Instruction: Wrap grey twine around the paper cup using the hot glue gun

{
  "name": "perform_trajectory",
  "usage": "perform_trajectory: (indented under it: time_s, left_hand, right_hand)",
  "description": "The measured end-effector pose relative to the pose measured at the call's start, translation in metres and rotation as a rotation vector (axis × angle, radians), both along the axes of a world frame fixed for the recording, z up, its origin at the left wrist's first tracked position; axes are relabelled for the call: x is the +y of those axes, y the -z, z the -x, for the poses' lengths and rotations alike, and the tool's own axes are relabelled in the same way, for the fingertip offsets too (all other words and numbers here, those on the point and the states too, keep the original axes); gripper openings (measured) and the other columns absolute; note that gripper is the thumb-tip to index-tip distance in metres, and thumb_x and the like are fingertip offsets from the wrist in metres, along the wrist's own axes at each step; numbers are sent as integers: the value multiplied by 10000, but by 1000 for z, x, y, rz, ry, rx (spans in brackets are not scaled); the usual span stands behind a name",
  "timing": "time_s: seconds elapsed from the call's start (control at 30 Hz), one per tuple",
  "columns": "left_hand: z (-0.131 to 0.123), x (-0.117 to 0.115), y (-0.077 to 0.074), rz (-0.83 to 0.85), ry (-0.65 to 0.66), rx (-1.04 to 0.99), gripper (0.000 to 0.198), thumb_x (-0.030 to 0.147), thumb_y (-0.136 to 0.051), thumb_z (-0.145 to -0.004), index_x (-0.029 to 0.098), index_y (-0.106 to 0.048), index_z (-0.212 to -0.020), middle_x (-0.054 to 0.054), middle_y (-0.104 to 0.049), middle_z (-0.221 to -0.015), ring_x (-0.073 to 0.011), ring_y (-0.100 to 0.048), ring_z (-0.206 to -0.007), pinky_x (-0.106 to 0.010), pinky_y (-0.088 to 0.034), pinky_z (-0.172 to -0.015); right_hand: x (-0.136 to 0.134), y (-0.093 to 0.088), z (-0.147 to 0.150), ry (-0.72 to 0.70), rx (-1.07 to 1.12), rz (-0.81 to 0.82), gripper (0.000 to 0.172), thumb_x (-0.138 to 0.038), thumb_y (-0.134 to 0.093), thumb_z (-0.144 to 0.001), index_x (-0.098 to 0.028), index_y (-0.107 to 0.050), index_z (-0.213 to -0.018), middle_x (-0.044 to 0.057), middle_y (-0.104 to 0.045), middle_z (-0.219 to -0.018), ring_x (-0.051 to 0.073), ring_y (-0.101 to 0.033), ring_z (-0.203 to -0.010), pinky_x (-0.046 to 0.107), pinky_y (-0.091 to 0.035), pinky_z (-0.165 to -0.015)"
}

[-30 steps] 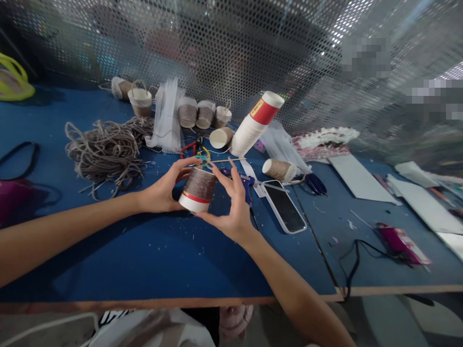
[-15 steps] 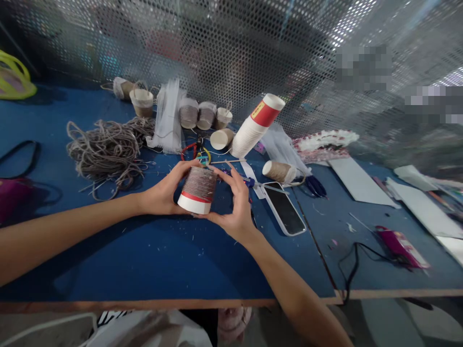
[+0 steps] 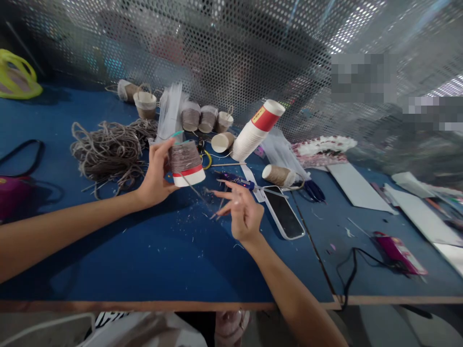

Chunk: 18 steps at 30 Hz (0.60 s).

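My left hand [image 3: 156, 176] is closed round a paper cup [image 3: 190, 178], which tilts upside down above the table. Grey-brown cord [image 3: 185, 156] wraps the cup's narrow part; a red band and the white rim end show below it. A bit of turquoise [image 3: 177, 134] shows at the cup's top, by my fingers. From the cup a straight strand of cord [image 3: 195, 192] runs down to the fingertips of my right hand [image 3: 242, 207]. Those fingers are partly blurred and seem to pinch the strand. Just beyond them lies a dark blue tool [image 3: 235, 180].
Heaped loose cord [image 3: 104, 152] lies at left. Behind stand several cord-wrapped cups [image 3: 190, 117] and a tilted stack of paper cups [image 3: 249, 137]. A phone [image 3: 285, 212] lies right of my hand, and a magenta pouch [image 3: 400, 253] farther right. Perforated metal mesh [image 3: 224, 58] rises behind the table.
My right hand has come off the cup and moved slightly right and down. My left hand has shifted the cup left and up, tilting it. A strand now stretches between them.
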<state>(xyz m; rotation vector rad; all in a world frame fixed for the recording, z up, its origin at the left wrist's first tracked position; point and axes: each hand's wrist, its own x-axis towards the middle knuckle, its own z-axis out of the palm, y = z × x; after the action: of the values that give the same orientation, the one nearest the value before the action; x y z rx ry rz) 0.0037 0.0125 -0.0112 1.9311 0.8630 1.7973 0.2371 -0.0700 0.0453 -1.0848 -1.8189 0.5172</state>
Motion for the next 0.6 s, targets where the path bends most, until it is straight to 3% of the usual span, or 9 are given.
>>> perform_trajectory:
  time_s: [0.03, 0.1, 0.13, 0.23, 0.3, 0.4, 0.47, 0.6]
  left_hand:
    - [-1, 3, 1, -24, -5, -33, 975, 508, -890, -655, 360, -365, -1462, -94, -388, -1318, -282, -571, -1203, -438, -616, -951]
    - [-2, 6, 2, -65, 18, -91, 975, 525, -897, -641, 365, -365, -1443, -88, -369, -1351, -278, -547, -1246, -439, -585, -1011]
    - [-2, 7, 2, -78, 28, -113, 984, 538, -900, -629, 368, -363, -1435, -85, -368, -1366, -272, -546, -1254, -439, -571, -1033]
    - [-4, 8, -1, -103, 36, -143, 1002, 571, -895, -619, 366, -348, -1434, -86, -392, -1393, -259, -566, -1245, -433, -559, -1051]
    - [-5, 8, -3, -116, 9, -151, 958, 587, -866, -655, 363, -351, -1431, -86, -414, -1400, -261, -570, -1252, -416, -568, -1039]
    - [-6, 8, -4, -112, -10, -164, 899, 610, -825, -697, 357, -361, -1424, -85, -429, -1409, -271, -560, -1278, -411, -568, -1040]
    - [-5, 9, -2, -80, 37, -161, 930, 585, -853, -676, 354, -361, -1430, -92, -425, -1419, -269, -574, -1260, -424, -567, -1036]
    - [-1, 8, 1, -40, 122, -143, 979, 494, -925, -612, 365, -415, -1436, -84, -431, -1409, -270, -582, -1252, -406, -573, -1013]
  right_hand:
    - [2, -2, -2, 110, -3, -9, 337, -422, -400, -1002, -206, -583, -1184, 36, -753, -816, 154, -715, -566, 252, -548, -450]
    - [9, -7, -7, 366, -88, -23, 269, -430, -455, -962, -195, -571, -1021, -6, -649, -651, 136, -611, -461, 259, -497, -446]
    - [13, -10, -10, 498, -178, -19, 261, -433, -505, -924, -187, -554, -996, 11, -636, -679, 153, -613, -499, 290, -511, -493]
    - [26, -19, -17, 786, -463, 117, 417, -415, -623, -816, -107, -523, -1077, 222, -620, -1076, 270, -688, -771, 394, -545, -644]
    - [30, -24, -18, 832, -594, 279, 486, -417, -625, -827, -48, -512, -1123, 314, -548, -1206, 338, -695, -893, 430, -548, -718]
    - [30, -29, -15, 885, -752, 425, 557, -485, -564, -896, 13, -525, -1144, 359, -565, -1184, 424, -677, -1024, 478, -537, -815]
    - [28, -31, -12, 931, -823, 488, 692, -588, -552, -891, 47, -534, -1167, 385, -588, -1164, 472, -643, -1105, 504, -525, -850]
    - [30, -29, -11, 768, -840, 658, 858, -765, -486, -836, 21, -606, -1159, 329, -680, -1073, 458, -675, -1063, 498, -529, -835]
